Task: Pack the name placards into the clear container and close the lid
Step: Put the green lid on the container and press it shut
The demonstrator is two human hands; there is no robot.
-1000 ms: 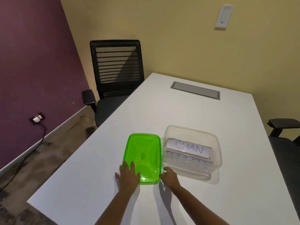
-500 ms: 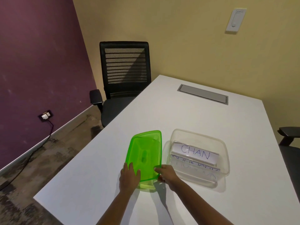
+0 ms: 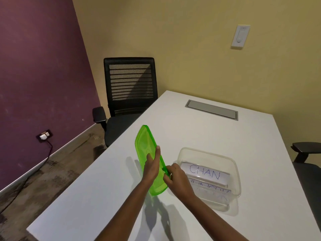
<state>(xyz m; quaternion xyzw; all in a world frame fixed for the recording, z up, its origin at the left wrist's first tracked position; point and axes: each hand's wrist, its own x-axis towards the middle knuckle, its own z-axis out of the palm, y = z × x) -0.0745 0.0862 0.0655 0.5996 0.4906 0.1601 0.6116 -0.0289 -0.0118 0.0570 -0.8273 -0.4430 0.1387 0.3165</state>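
Observation:
The green translucent lid (image 3: 146,145) is lifted off the white table and tilted steeply on edge, left of the clear container (image 3: 232,164). My left hand (image 3: 152,166) presses flat against the lid's left face. My right hand (image 3: 175,177) pinches the lid's right edge near its lower end. White name placards (image 3: 206,173) lie stacked inside the container; the top one reads CHAN, and the lower ones are partly hidden.
A white table (image 3: 217,133) holds a grey cable hatch (image 3: 211,109) at its far end. A black mesh office chair (image 3: 129,94) stands at the left rear, and another chair's armrest (image 3: 306,148) juts in at right. A wall socket with a cable (image 3: 44,136) sits low left.
The lid went from lying flat on the table to being raised and tipped up on edge between both hands. The head camera also shifted its view.

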